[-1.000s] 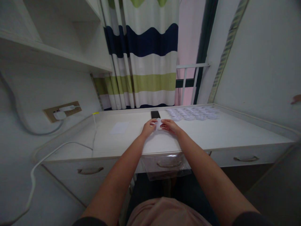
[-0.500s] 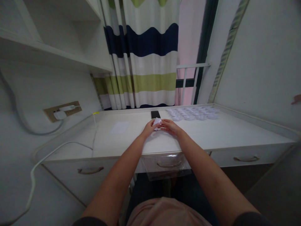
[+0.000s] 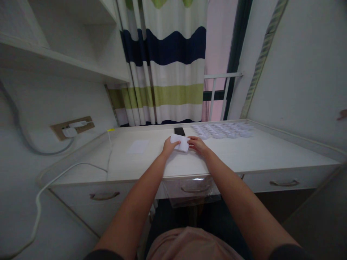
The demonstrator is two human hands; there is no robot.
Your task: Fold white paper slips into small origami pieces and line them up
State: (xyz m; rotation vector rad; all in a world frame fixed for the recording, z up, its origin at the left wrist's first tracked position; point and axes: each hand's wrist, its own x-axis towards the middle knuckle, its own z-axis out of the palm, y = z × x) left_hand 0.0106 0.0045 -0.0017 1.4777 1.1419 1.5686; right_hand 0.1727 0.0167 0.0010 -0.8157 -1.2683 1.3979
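A small white sheet of paper, which looks folded, is held just above the desk between my two hands. My left hand grips its left side, with the thumb across the front face. At the right edge, the fingers of my right hand pinch the paper. Behind it lies a black phone-like object, partly covered by the paper. Several folded white paper pieces lie in rows at the back right of the desk. To the left, a flat white sheet rests on the desktop.
The white desk has drawers along its front, and a clear plastic sheet hangs over the middle one. A white cable runs over the left end. Shelves overhang at upper left. A finger or hand shows at the far right edge.
The paper was narrow and mostly covered by my fingers; now a broader white face shows. My hands have moved slightly apart, the left one toward the left.
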